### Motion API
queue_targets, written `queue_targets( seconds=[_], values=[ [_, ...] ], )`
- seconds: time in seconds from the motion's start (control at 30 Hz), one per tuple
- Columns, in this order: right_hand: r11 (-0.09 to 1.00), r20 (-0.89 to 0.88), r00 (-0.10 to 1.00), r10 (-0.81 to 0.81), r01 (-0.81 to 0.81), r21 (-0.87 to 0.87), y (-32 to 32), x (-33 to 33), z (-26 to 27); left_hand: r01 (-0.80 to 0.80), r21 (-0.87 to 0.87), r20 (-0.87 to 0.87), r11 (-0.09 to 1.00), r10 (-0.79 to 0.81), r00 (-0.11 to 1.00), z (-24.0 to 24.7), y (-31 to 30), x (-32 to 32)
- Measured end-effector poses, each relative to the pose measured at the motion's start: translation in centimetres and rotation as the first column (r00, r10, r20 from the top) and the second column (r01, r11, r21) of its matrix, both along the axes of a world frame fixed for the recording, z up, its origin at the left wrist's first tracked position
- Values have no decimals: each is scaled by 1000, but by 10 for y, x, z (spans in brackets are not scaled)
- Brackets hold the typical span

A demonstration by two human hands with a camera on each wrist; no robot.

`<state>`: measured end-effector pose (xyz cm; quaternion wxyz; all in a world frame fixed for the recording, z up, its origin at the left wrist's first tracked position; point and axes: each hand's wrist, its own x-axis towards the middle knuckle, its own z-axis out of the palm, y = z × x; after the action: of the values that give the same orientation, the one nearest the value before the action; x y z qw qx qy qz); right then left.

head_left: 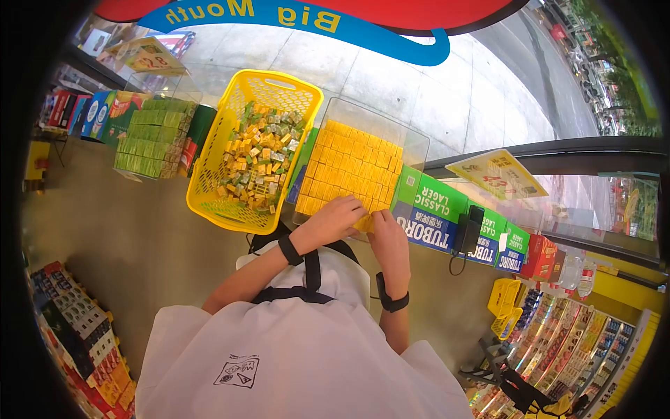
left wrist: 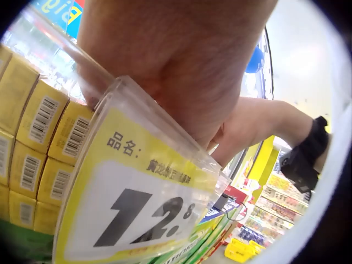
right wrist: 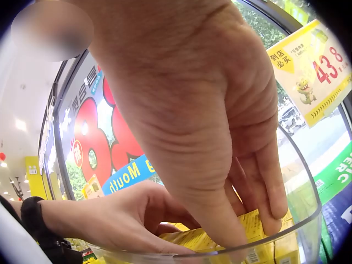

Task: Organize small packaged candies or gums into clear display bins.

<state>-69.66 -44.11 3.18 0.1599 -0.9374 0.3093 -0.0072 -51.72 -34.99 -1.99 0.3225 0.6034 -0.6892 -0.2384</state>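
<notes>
Rows of small yellow boxes fill a clear plastic bin in front of the person. Both hands reach into its near right corner. The right hand pinches a small yellow box between thumb and fingers, as the right wrist view shows. Close beside it, the left hand has curled fingers and its thumb around yellow boxes at the same corner; its fingertips are partly hidden. A price sign reading 12.8 stands on the bin's near side, under the left wrist.
A yellow basket with many loose small boxes stands left of the bin. Green boxes are stacked farther left. Tuborg cartons line the right, with a black device against them and a price sign above.
</notes>
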Motion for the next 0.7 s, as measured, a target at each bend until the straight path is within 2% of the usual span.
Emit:
queue_targets(
  seconds=[0.37,0.43,0.67,0.7],
  values=[
    [1000,-27,1000,8,-8,-10,1,1,-1,-23,-61,-20,998,21,1000,-7,0,-2],
    [999,-46,999,15,-17,-32,1,3,-1,-10,-4,24,1000,10,1000,-8,-2,-1],
    [998,-76,997,-21,25,51,3,4,7,-153,-134,-5,979,154,988,27,8,4],
    [997,-130,991,-35,43,58,3,5,12,-168,-137,-16,976,168,986,34,10,8]
  ],
)
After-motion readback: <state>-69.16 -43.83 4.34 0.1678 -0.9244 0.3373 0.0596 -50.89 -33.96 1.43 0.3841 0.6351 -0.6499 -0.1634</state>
